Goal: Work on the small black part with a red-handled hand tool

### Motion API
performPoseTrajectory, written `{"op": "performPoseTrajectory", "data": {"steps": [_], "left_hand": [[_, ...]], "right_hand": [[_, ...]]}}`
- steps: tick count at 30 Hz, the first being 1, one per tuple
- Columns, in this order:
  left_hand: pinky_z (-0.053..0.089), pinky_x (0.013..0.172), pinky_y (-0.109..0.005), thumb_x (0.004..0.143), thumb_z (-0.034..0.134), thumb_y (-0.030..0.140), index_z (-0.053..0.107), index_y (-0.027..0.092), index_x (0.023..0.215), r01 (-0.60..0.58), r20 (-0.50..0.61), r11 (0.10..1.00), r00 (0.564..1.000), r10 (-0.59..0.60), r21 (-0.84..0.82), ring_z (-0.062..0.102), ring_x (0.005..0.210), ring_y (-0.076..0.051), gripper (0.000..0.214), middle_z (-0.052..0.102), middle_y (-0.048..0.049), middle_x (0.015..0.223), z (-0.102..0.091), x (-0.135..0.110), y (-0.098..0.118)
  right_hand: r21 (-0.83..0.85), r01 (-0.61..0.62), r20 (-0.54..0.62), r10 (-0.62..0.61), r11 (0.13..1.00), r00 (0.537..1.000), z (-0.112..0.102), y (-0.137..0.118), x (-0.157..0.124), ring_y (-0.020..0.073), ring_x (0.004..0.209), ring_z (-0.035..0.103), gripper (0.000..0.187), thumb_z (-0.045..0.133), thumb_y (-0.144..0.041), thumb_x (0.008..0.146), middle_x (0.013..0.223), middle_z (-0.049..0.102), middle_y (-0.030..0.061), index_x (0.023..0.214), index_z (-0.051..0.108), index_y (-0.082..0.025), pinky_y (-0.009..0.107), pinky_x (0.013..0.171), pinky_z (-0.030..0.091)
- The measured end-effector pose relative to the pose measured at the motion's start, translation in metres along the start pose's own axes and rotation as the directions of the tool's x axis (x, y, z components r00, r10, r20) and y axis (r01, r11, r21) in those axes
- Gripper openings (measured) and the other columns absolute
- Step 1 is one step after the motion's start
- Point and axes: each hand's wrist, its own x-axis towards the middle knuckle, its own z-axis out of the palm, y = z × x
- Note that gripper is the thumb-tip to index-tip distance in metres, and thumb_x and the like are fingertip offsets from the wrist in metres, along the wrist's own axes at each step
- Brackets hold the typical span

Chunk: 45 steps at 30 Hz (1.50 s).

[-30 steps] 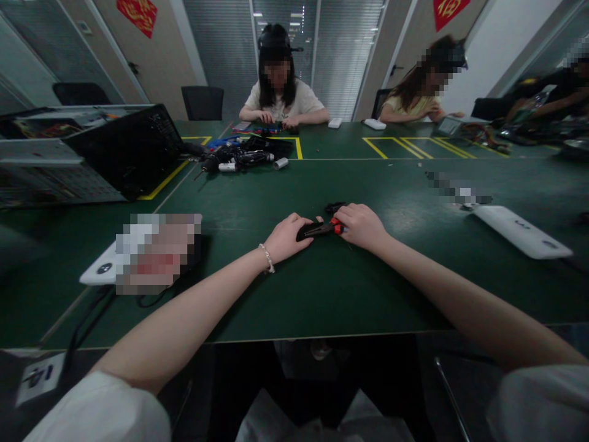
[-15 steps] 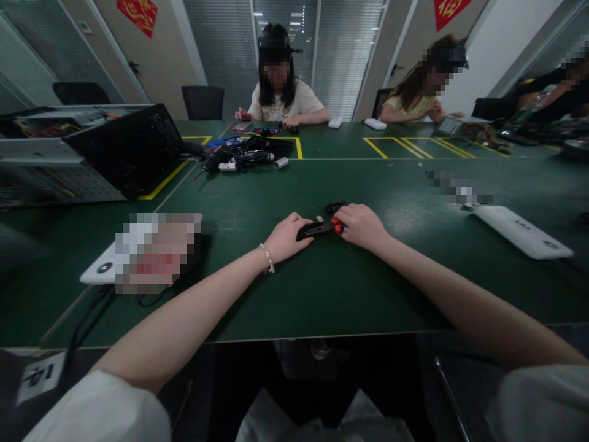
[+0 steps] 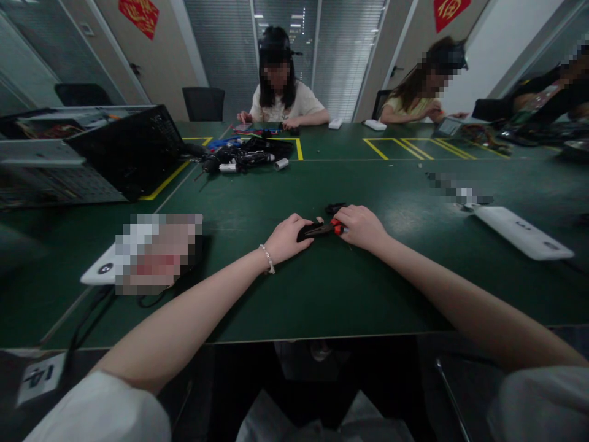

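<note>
My right hand (image 3: 362, 227) is closed around the red handles of a pair of pliers (image 3: 324, 228), whose dark jaws point left. My left hand (image 3: 289, 238), with a bracelet at the wrist, grips a small black part (image 3: 305, 231) between thumb and fingers. The plier jaws lie against that part; whether they bite on it I cannot tell. Just behind the pliers, a small black object (image 3: 335, 209) rests on the green table (image 3: 294, 294), partly hidden by my right hand.
An opened computer case (image 3: 124, 153) stands at the left. Black cables (image 3: 251, 153) lie in a heap further back. White power banks (image 3: 522, 232) (image 3: 99, 270) sit on both sides. Across the table two people (image 3: 285, 101) (image 3: 423, 92) are seated; another is at far right.
Both hands, the pliers and the black part keep almost the same position. The whole view has shifted very slightly.
</note>
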Motion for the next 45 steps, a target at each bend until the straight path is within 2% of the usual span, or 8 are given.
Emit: {"op": "performPoseTrajectory", "data": {"steps": [45], "left_hand": [[0.046,0.082,-0.035,0.079,0.055,0.030,0.055,0.017,0.112,-0.028,-0.018,0.999,0.999,0.028,0.025,0.053,0.092,-0.020,0.036,0.054,-0.0077,0.102,0.0013,0.0000,-0.0010]], "right_hand": [[-0.029,0.013,-0.017,-0.014,1.000,1.000,0.0006,0.0010,-0.0005,0.0203,0.079,0.051,0.019,0.049,-0.019,0.072,0.087,0.062,0.0090,0.087,0.061,-0.013,0.030,0.068,0.034]]}}
